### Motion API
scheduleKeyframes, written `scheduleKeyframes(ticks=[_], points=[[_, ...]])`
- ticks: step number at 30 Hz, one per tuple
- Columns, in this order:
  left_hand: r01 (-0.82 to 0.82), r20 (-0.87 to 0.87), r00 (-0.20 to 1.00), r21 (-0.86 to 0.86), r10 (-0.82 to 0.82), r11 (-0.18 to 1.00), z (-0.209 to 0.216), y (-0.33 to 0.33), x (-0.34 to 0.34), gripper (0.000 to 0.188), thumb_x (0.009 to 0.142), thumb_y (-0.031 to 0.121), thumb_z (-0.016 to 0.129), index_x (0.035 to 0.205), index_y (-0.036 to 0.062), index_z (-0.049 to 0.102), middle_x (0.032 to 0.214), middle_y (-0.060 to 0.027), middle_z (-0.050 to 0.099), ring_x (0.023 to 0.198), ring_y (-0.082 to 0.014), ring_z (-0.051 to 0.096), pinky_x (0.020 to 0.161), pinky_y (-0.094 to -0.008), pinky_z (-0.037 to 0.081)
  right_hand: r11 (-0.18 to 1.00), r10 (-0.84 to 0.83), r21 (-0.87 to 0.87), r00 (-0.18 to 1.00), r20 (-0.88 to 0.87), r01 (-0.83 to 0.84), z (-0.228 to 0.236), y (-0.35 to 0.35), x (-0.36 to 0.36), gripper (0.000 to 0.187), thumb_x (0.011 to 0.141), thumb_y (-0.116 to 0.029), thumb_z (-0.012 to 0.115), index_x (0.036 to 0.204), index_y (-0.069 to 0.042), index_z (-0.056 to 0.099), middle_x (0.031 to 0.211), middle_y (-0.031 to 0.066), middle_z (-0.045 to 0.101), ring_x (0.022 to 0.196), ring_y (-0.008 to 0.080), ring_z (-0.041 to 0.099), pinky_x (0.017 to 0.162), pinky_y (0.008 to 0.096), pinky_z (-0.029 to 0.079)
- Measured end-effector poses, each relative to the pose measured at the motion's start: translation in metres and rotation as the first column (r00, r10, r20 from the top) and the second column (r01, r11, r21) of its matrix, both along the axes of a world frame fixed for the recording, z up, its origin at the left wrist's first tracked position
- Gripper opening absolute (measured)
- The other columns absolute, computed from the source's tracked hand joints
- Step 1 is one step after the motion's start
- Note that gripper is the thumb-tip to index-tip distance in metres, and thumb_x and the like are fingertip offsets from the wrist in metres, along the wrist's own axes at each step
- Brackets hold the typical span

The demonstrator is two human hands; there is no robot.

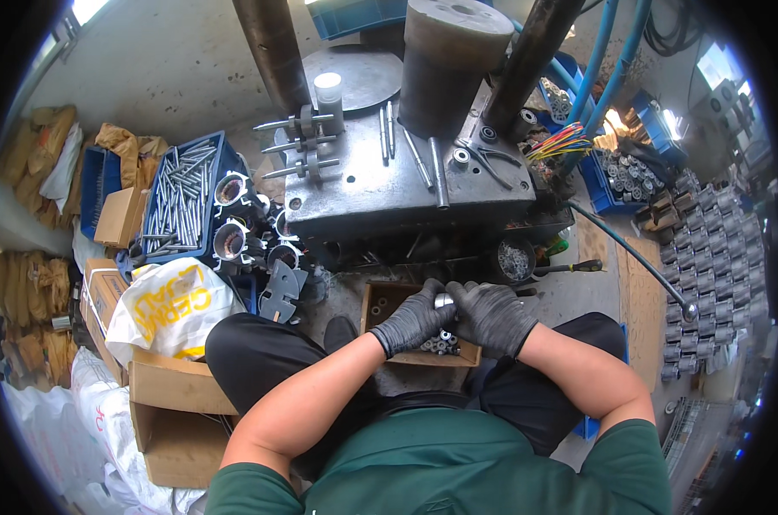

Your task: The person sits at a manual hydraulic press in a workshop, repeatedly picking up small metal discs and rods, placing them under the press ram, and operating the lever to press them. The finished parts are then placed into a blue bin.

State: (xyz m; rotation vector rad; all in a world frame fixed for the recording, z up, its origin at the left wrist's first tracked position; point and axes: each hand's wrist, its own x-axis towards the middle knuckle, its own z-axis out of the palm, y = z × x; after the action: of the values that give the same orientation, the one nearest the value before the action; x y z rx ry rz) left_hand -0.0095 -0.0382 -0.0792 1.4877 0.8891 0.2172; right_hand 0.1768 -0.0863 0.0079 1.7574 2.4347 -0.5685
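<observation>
Two gloved hands meet over a small open box (469, 354): the left hand (413, 321) and the right hand (495, 317) are curled nearly closed, pinching between them a silvery metal part (443, 300), mostly hidden by the fingers. They also block some of the small metal rings (441, 344) lying in the box. Just beyond, a heavy steel base (363, 204) bars the far side, carrying loose rods, pliers (490, 159) and shafted rotors (306, 144). A round dish (516, 259) of small bits sits nearby, and a ball-ended lever (638, 256) slants across the right. Leftward crowd a crate of shafts (183, 193), a white bag (167, 311) and an open carton (173, 388); rightward stand rows of metal cylinders (708, 275).
</observation>
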Motion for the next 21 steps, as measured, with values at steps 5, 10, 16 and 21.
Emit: scheduleKeyframes(ticks=[5,10,16,21], points=[[-0.122,0.063,0.991,0.057,0.119,0.991,-0.007,-0.01,0.003,0.06,0.098,0.04,0.077,0.134,0.0016,0.048,0.114,-0.02,0.072,0.108,-0.0275,0.072,0.097,-0.0426,0.057,0.996,-0.061,-0.071,0.997,-0.05,0.057,-0.003,-0.002,-0.001,0.059,0.083,-0.028,0.081,0.129,-0.002,0.055,0.097,0.0231,0.075,0.092,0.0428,0.075,0.078,0.0528,0.06],[-0.223,-0.034,0.973,0.113,0.228,0.968,0.002,-0.013,0.009,0.052,0.096,0.032,0.079,0.128,0.0023,0.051,0.109,-0.0191,0.074,0.102,-0.028,0.074,0.09,-0.0424,0.06,0.986,-0.102,-0.141,0.994,-0.042,0.095,-0.009,0.005,0.0,0.056,0.087,-0.029,0.078,0.128,0.001,0.054,0.094,0.0256,0.075,0.09,0.0442,0.075,0.077,0.054,0.059],[-0.237,0.011,0.971,0.181,0.239,0.955,0.001,-0.019,0.007,0.046,0.096,0.028,0.076,0.129,0.0053,0.052,0.102,-0.0161,0.075,0.094,-0.0272,0.077,0.084,-0.0415,0.061,0.98,-0.148,-0.147,0.983,-0.106,0.132,-0.014,0.008,0.003,0.053,0.084,-0.035,0.083,0.119,-0.003,0.06,0.091,0.0268,0.074,0.09,0.0458,0.074,0.078,0.0534,0.06],[-0.257,0.277,0.939,0.18,0.201,0.95,-0.002,-0.011,-0.006,0.045,0.099,0.037,0.071,0.127,0.0044,0.059,0.099,-0.0139,0.074,0.088,-0.0229,0.074,0.081,-0.0378,0.062,0.99,-0.119,-0.103,0.957,-0.263,0.095,-0.008,0.009,0.013,0.058,0.082,-0.04,0.085,0.118,-0.001,0.061,0.088,0.0259,0.074,0.087,0.0452,0.074,0.077,0.0524,0.06]])
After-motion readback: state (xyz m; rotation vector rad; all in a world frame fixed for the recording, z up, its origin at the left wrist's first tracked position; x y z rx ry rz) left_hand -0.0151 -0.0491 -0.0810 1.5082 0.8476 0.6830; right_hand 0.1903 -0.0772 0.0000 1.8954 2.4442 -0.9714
